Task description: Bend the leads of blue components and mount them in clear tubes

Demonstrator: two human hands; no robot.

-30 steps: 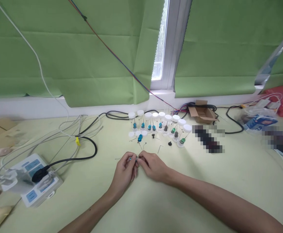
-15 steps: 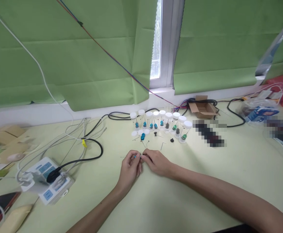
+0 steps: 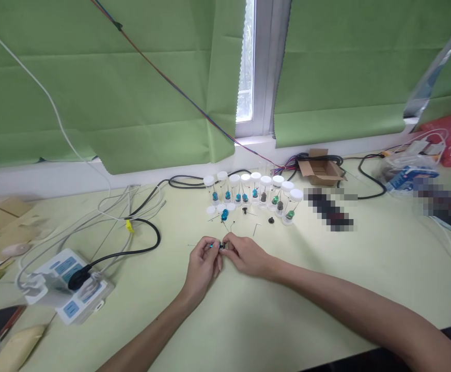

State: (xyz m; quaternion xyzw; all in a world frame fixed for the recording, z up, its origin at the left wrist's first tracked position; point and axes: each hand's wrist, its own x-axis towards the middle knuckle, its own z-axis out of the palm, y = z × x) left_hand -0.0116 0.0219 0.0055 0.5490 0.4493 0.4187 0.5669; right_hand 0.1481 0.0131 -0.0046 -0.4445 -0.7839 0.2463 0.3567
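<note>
My left hand (image 3: 201,268) is closed in a pinch on a small shiny blue part (image 3: 212,246), from which a thin rod sticks out to the left. Fingers of my right hand (image 3: 246,253) are pinched around a small dark piece (image 3: 222,247) at the right end of the blue part. Whether the two are joined cannot be seen. Beyond my hands lie loose blue pieces (image 3: 224,215), thin bent wires (image 3: 232,226), white caps (image 3: 211,210), an L-shaped key (image 3: 256,228) and two small black parts, one a flanged knob (image 3: 271,220).
A row of clear white-capped vials (image 3: 265,190) holds blue, brown and green pieces. An open cardboard box (image 3: 322,173) stands behind at right, near a blurred dark object (image 3: 329,209). A power strip (image 3: 70,299) with plugs and tangled cables sits at left.
My right fingers have shifted slightly, and more of the dark piece shows between my hands. The whole view has moved a little; the items on the table stay in place.
</note>
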